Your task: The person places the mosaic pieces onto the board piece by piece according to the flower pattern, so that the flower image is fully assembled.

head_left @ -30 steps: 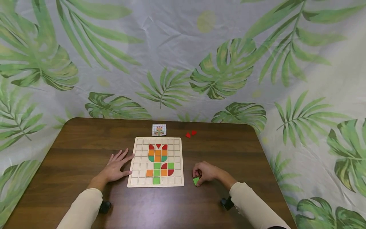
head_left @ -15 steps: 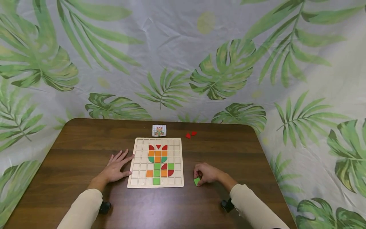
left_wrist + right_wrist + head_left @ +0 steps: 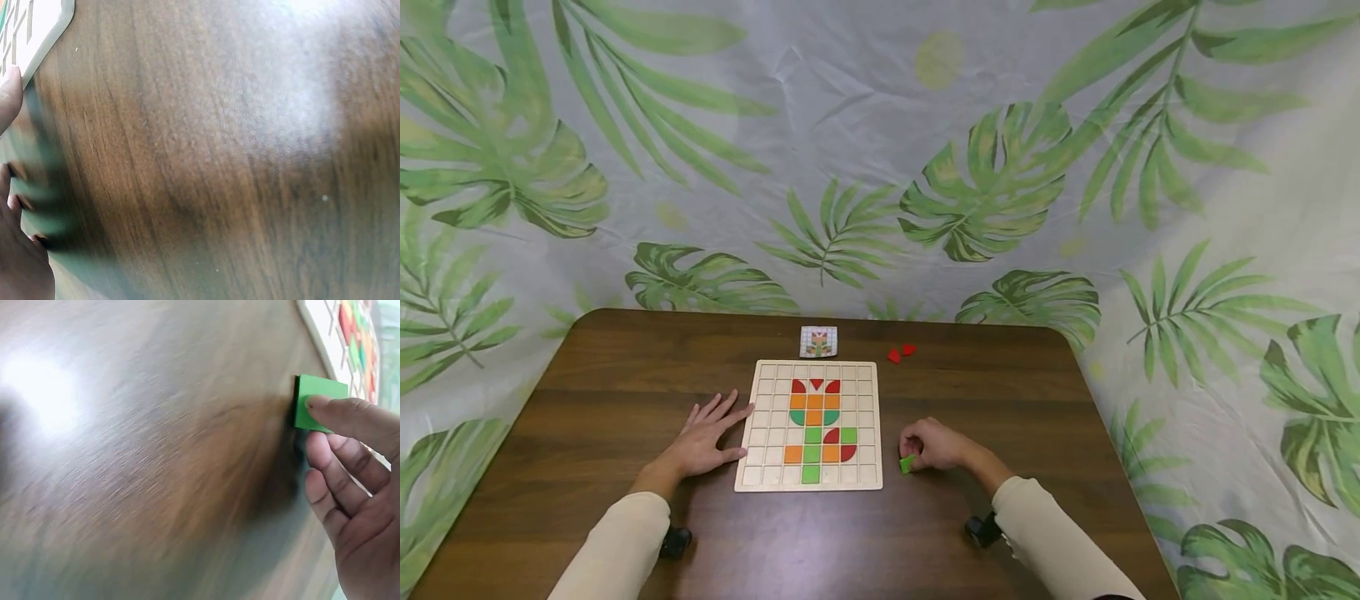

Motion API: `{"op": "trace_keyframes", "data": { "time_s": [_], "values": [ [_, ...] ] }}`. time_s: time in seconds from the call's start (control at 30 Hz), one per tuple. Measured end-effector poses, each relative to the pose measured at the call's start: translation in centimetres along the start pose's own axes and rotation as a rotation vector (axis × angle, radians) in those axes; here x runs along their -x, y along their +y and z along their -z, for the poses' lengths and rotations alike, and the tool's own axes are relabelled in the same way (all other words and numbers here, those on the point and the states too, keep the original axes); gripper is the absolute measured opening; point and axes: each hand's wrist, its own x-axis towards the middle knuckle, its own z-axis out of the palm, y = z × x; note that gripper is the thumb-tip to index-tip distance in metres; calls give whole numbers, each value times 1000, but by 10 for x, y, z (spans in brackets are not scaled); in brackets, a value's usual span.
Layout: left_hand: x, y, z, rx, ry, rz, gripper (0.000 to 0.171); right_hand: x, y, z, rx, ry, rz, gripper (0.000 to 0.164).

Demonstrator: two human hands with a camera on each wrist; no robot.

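Observation:
Just right of the board, my right hand point(image 3: 934, 443) pinches a green square tile point(image 3: 320, 394), thumb on its face and fingers curled behind. My left hand point(image 3: 703, 446) lies with spread fingers at the left edge of the pale wooden grid board point(image 3: 865, 417); its thumb point(image 3: 9, 94) shows at the board's rim in the left wrist view. Set in the board's cells is a tulip-like pattern of orange squares point(image 3: 814, 402), green squares point(image 3: 811, 474), teal rounded pieces, and red pieces, including a red quarter-round tile point(image 3: 847, 452) at the lower right.
A small picture card point(image 3: 818, 342) with a similar flower on a grid lies behind the board. To its right are two loose red pieces point(image 3: 894, 356) on the dark wooden table point(image 3: 1000, 375). A leaf-print cloth point(image 3: 850, 125) hangs behind the table.
My right hand, still pinching the green tile, has shifted a little left toward the board and slightly away from me. The tile's tilt has changed. My left hand stays in place.

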Motion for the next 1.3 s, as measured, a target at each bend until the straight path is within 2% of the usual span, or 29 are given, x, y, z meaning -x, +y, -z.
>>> {"op": "trace_keyframes", "data": {
  "time_s": [0.27, 0.5, 1.0, 1.13, 1.3],
  "values": [
    [-1, 1, 3, -6, -10, 20, 74, -26, -11, 10, -46, 41, 23, 13],
    [-4, -1, 4, -2, 1, 7, 73, -54, -27, 14, -74, 27, -36, 10],
    [-1, 2, 2, 17, -5, 8, 72, -115, -67, -10, -185, 67, -77, 7],
    [-1, -2, -1, 35, 17, -9, 72, -131, -78, -17, -190, 71, -85, 6],
    [0, 2, 4, 13, -12, 12, 72, -146, -88, -23, -170, 93, -69, 6]
  ]
}}
